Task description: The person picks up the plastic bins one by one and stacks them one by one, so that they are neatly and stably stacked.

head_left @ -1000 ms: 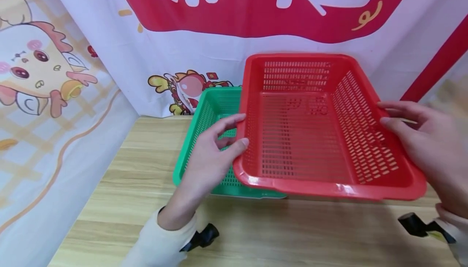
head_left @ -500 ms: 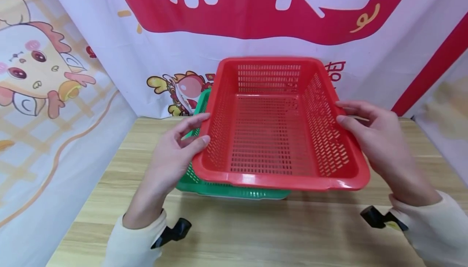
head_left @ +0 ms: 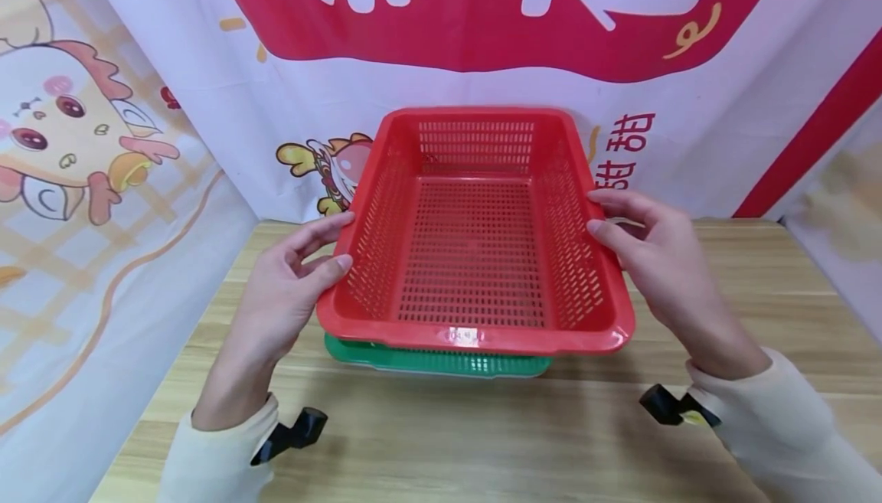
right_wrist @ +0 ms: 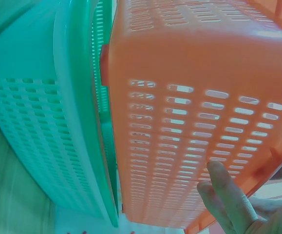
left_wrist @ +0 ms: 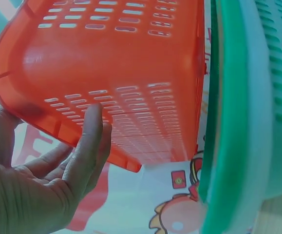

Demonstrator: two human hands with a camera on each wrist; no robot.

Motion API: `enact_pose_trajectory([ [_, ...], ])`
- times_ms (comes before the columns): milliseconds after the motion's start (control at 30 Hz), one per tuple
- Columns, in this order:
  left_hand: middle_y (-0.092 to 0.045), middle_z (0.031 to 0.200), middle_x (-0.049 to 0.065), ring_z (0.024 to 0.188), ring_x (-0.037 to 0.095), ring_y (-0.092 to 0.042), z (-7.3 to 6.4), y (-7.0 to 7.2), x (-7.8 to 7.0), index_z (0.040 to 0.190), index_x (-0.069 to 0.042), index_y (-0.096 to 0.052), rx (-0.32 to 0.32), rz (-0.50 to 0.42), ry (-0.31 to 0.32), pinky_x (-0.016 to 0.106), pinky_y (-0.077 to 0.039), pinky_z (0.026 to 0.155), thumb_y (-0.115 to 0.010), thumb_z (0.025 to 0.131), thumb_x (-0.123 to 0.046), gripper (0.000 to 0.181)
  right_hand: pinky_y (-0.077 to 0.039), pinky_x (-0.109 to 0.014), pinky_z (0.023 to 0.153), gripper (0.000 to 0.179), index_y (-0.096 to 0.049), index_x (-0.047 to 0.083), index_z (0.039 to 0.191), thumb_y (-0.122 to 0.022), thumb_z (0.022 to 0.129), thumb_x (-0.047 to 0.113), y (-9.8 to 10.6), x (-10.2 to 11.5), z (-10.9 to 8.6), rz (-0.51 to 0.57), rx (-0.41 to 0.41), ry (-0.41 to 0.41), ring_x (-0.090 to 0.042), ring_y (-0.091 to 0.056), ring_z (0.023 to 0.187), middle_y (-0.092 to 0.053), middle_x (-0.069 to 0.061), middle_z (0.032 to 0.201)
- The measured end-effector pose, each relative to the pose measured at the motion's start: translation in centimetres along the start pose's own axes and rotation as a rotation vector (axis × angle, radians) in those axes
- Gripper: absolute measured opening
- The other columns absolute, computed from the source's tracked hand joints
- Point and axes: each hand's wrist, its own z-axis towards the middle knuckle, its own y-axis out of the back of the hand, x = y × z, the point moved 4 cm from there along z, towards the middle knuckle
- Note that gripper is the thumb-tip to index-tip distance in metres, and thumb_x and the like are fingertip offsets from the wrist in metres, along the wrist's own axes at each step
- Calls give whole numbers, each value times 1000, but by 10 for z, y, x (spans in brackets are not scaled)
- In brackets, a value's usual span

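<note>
A red rectangular plastic basket [head_left: 475, 336] with slotted walls is held level between both hands. My left hand [head_left: 276, 296] grips its left rim, thumb on top and fingers beneath. On the opposite rim, my right hand [head_left: 664, 266] pinches in the same way. Directly below is a green slotted basket [head_left: 441, 361], mostly hidden in the head view except its front rim. Both wrist views show a narrow gap between the red basket's base and the green rim [right_wrist: 77, 97]. A paler rim [left_wrist: 260, 97] lies right under the green one in the left wrist view.
The baskets are over a wooden table [head_left: 482, 442]. Behind it hangs a white cloth [head_left: 427, 82] with a red printed panel, and a cartoon-printed cloth [head_left: 89, 181] covers the left side. Each wrist wears a black camera mount [head_left: 296, 434].
Both hands have carried the red basket leftward, from the right of the green basket to straight above it. The green basket has stayed in place and is now mostly covered.
</note>
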Motion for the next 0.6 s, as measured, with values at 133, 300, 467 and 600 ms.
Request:
enact_pose_trajectory([
  [133, -55, 145, 15, 100, 13, -78, 2, 5, 5, 155, -11, -49, 6, -8, -14, 33, -65, 79, -66, 102, -12, 56, -64, -31, 78, 55, -52, 18, 154, -66, 103, 33, -7, -1, 2, 11, 9, -3, -16, -73, 105, -59, -11, 142],
  [300, -55, 142, 15, 99, 14, -78, 6, 10, 13, 156, -9, -48, 21, -19, -15, 33, -65, 80, -66, 103, -13, 55, -64, -31, 80, 56, -53, 18, 154, -67, 103, 33, -14, -3, 3, 27, 26, -5, -22, -72, 109, -59, -11, 141],
  [467, -56, 140, 14, 96, 14, -79, 8, 16, 21, 155, -7, -48, 25, -31, -9, 33, -65, 79, -66, 103, -12, 55, -64, -30, 81, 54, -54, 15, 152, -67, 103, 31, -21, -3, 5, 38, 48, -1, -22, -73, 109, -61, -11, 138],
  [600, -56, 141, 14, 98, 13, -78, 10, 20, 26, 155, -8, -48, 30, -8, -2, 32, -65, 80, -65, 104, -13, 55, -65, -29, 80, 51, -54, 12, 152, -65, 104, 26, -26, -8, 8, 43, 67, -14, -19, -73, 106, -61, -15, 137],
])
